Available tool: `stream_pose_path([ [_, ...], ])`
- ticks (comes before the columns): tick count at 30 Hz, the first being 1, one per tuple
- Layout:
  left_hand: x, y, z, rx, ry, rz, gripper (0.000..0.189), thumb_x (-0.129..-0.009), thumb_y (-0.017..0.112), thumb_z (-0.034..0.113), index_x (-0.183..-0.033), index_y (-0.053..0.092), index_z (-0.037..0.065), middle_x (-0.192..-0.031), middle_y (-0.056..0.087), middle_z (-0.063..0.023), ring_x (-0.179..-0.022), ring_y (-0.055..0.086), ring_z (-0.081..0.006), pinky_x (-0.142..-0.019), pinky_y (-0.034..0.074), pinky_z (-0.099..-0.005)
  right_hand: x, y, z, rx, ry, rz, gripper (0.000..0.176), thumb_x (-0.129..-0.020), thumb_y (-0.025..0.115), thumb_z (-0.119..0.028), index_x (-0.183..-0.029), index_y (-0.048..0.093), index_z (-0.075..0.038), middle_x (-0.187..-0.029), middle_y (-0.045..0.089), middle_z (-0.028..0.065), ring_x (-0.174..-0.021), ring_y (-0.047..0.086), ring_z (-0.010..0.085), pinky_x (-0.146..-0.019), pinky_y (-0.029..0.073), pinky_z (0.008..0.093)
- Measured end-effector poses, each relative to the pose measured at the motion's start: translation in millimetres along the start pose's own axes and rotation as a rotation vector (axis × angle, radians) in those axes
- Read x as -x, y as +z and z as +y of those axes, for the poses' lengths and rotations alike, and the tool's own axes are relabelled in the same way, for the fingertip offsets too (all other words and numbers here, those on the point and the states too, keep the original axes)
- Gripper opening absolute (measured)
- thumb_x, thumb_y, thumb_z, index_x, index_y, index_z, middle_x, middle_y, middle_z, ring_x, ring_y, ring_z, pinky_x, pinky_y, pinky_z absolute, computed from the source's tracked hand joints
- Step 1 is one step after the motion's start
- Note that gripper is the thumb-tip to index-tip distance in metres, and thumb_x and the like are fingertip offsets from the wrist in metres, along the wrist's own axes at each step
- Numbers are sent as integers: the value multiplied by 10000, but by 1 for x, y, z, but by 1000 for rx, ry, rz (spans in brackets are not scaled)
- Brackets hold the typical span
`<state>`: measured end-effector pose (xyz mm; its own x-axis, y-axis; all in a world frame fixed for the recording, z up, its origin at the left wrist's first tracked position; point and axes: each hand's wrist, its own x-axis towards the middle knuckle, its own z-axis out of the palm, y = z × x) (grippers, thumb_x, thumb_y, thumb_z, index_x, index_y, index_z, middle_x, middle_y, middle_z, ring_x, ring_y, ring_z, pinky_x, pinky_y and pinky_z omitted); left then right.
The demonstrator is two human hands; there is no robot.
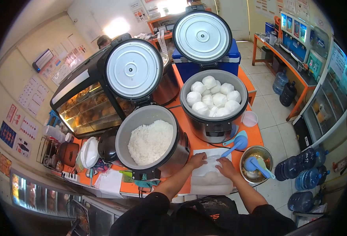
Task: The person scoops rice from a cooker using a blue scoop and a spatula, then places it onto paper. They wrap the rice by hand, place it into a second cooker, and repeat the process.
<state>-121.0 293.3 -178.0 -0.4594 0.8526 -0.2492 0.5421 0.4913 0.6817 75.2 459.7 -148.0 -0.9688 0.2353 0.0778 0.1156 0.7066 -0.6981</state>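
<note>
A translucent white sheet of wrapping paper [207, 170] lies on the orange table in front of me, over a stack of similar paper [211, 185]. My left hand [197, 160] pinches its far left part, fingers curled. On the far right part, my right hand [226, 167] grips the paper with bent fingers. Left of my hands stands an open rice cooker [173, 151] with loose white rice [150, 142]. Beyond the paper, a second open cooker [217, 131] holds several white paper-wrapped balls [219, 99]. A blue rice paddle [236, 145] rests near my right hand.
To the right, a metal bowl [269, 154] holds blue and pale green utensils. A pink-rimmed cup [250, 118] stands beside the far cooker. A lit food display case [90, 112] is at left. Large water bottles [299, 163] line the floor at right. Someone's head [103, 41] shows behind the case.
</note>
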Motion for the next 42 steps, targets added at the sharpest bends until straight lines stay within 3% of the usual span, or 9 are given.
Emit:
stream_pose_path([
  [5,-1,-3,7,-39,-17,31,565,-692,872,128,-1187,606,66,-1105,673,-152,-1044,651,-323,-920,507,-421,-46,-1,23,35,-75,-69,545,-772,806,-220,-1247,643,-7,-1254,628,201,-1190,577,377,-1035,459,445],
  [12,-4,-10,0,-90,61,38,399,-780,818,233,-1114,682,62,-1115,695,-168,-1074,653,-345,-927,503,-426,-64,12,50,186,-81,-269,630,-691,864,-267,-1271,662,-131,-1285,651,97,-1273,526,331,-1056,408,480],
  [18,16,-22,20,-34,18,22,305,-871,742,247,-1084,655,47,-1093,704,-185,-1077,657,-358,-918,504,-440,-61,-9,31,150,-113,-193,499,-701,855,-330,-1158,707,-194,-1123,690,30,-1216,529,273,-974,340,487],
  [24,28,-17,24,-54,-66,38,242,-893,714,224,-1009,616,35,-1022,700,-210,-1025,668,-370,-881,514,-455,-64,-23,26,309,-118,-429,360,-709,835,-365,-983,732,-156,-1034,691,38,-1157,574,282,-964,349,495],
  [27,30,-17,9,-8,58,62,244,-876,727,219,-1008,620,45,-995,699,-201,-980,671,-373,-860,519,-453,-67,-23,35,258,-157,-412,307,-742,789,-345,-952,706,-137,-1023,690,76,-1074,617,282,-935,388,514],
  [29,25,-9,-11,-19,103,63,252,-843,744,205,-1007,632,50,-987,698,-190,-949,673,-372,-845,521,-450,-71,-25,42,-26,-131,-461,171,-819,699,-266,-864,671,-103,-891,687,125,-859,662,330,-793,495,468],
  [33,18,8,-41,40,121,97,244,-803,768,169,-991,675,45,-976,705,-184,-948,685,-353,-844,530,-429,-57,-18,56,177,-292,-263,93,-815,667,-124,-891,643,-77,-865,613,137,-887,624,362,-788,504,473],
  [36,45,-19,5,54,153,134,250,-809,772,182,-1007,693,51,-976,717,-167,-928,692,-355,-849,532,-422,-38,-21,46,77,-232,-231,248,-759,725,-33,-1005,699,-21,-976,649,171,-1020,620,379,-900,499,469],
  [42,70,-30,46,-21,206,139,173,-826,758,180,-958,730,70,-949,727,-123,-888,685,-333,-817,524,-416,-4,-29,16,84,-165,-240,173,-838,658,-20,-997,723,-44,-971,639,137,-1016,612,340,-910,499,432],
])
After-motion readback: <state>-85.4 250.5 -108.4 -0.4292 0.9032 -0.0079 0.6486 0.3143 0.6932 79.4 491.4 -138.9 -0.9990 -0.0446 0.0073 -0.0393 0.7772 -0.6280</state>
